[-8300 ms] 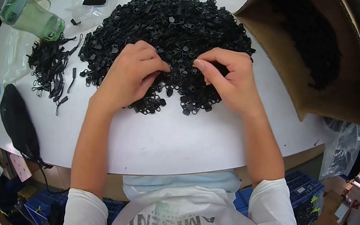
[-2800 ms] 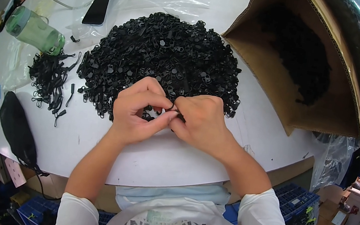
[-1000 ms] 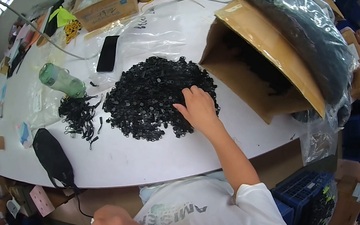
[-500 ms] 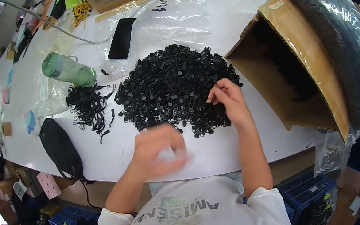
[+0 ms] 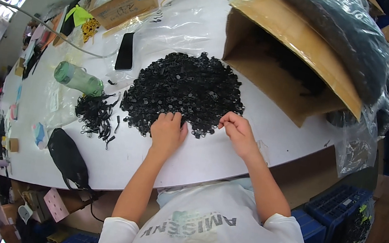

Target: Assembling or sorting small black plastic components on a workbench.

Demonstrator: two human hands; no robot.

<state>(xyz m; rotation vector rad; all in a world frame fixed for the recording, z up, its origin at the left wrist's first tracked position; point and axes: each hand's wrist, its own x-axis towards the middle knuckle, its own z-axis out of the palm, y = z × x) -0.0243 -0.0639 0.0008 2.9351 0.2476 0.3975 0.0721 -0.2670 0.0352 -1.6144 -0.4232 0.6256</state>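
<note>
A broad heap of small black plastic pieces [image 5: 185,81], some with ring-like ends, lies on the white table. My left hand [image 5: 168,131] rests at the heap's front edge, fingertips on the pieces and thumb apart from the fingers. At the heap's right front edge is my right hand [image 5: 238,133], its fingers curled in a pinch; whatever is between the fingertips is too small to make out. Left of the heap lies a smaller pile of black looped cord pulls [image 5: 96,116], with a few loose ones beside it.
A cardboard box [image 5: 268,82] lies open toward the heap, dark contents inside. A green bottle [image 5: 78,78], a black phone [image 5: 126,52] and a black pouch [image 5: 67,158] are on the left. Clear plastic sheeting [image 5: 178,31] lies behind; blue crates [image 5: 339,210] stand below the table's right side.
My left hand has moved forward from above the table's front onto the heap's edge. My right hand has drawn back from the heap's right part to its front edge. The view has shifted slightly.
</note>
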